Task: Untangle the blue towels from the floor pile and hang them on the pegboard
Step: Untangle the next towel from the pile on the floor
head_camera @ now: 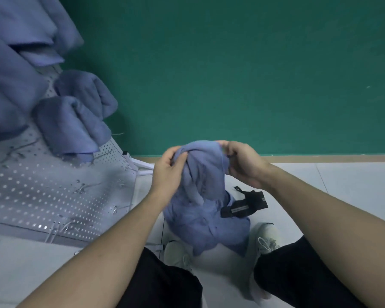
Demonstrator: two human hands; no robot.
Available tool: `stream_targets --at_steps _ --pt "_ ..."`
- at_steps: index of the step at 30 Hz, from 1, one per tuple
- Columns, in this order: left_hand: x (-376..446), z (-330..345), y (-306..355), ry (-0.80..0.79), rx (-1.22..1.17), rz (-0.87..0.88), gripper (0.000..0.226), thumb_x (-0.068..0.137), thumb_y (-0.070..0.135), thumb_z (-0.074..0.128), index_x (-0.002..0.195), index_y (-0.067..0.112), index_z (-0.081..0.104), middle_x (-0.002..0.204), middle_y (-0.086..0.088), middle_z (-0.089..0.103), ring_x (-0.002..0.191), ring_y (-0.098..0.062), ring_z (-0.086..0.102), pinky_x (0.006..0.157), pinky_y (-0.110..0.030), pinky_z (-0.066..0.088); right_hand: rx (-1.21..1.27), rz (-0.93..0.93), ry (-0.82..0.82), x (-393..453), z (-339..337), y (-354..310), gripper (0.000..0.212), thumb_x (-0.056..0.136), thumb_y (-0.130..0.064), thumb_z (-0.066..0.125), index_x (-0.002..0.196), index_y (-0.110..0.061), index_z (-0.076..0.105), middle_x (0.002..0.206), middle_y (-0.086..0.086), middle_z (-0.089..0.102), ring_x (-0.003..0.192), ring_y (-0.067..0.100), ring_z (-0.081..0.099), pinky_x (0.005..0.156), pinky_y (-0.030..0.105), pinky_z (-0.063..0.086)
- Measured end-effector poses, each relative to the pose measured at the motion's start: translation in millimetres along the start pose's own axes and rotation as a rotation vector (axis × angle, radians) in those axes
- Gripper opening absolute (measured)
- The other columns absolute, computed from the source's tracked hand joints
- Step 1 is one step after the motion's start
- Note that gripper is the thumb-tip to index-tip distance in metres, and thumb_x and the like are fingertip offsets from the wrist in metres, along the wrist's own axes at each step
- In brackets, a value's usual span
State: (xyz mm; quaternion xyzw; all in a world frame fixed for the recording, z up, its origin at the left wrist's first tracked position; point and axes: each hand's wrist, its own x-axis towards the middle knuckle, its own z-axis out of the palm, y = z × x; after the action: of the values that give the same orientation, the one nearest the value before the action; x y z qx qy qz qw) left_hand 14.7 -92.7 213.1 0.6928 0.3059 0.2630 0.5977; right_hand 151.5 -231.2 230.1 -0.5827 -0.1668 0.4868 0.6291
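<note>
A bunched blue towel (pixel 206 196) hangs in front of me above the floor, its lower folds reaching down between my shoes. My left hand (pixel 168 172) grips its upper left part, fingers curled into the cloth. My right hand (pixel 242 163) pinches the upper right edge. To the left stands a white pegboard (pixel 42 190) with metal hooks. Several blue towels (pixel 73 121) hang on it, with larger ones (pixel 11 70) higher up.
A black strap with a label (pixel 245 205) lies on the pale tiled floor (pixel 342 185) just behind the towel. A green wall (pixel 231 63) rises behind. My two white shoes (pixel 265 238) and dark trouser legs are at the bottom.
</note>
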Motion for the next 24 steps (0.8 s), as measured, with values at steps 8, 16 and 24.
stream_targets --at_steps 8,16,24 --pt "-22.6 -23.3 14.5 0.248 -0.173 -0.111 0.023 0.100 0.012 0.041 0.079 0.021 0.045 0.064 0.016 0.054 0.054 0.007 0.049 0.055 -0.015 0.040 -0.513 0.017 -0.036 -43.0 -18.4 1.5 0.055 0.082 0.023 0.038 0.115 -0.010 0.067 0.105 0.012 0.070 0.088 0.015 0.063 0.081 0.025 0.047" --pt "-34.7 -32.0 17.3 0.259 -0.179 -0.173 0.025 0.091 0.000 0.036 0.080 0.020 0.046 0.075 0.007 0.051 0.063 -0.004 0.046 0.057 -0.021 0.037 -1.077 0.033 -0.009 -58.1 -37.5 6.3 0.039 0.079 -0.008 0.078 0.107 -0.028 0.059 0.082 -0.003 0.060 0.064 0.016 0.050 0.057 0.022 0.042" --pt "-36.2 -28.7 21.7 0.143 -0.166 -0.215 0.018 0.062 0.009 0.038 0.077 0.017 0.041 0.075 0.006 0.043 0.068 -0.010 0.040 0.061 -0.025 0.033 -0.839 0.022 0.068 -63.7 -46.5 2.1 0.034 0.097 -0.034 0.063 0.072 -0.014 0.055 0.064 -0.009 0.048 0.061 0.010 0.041 0.059 0.021 0.034"
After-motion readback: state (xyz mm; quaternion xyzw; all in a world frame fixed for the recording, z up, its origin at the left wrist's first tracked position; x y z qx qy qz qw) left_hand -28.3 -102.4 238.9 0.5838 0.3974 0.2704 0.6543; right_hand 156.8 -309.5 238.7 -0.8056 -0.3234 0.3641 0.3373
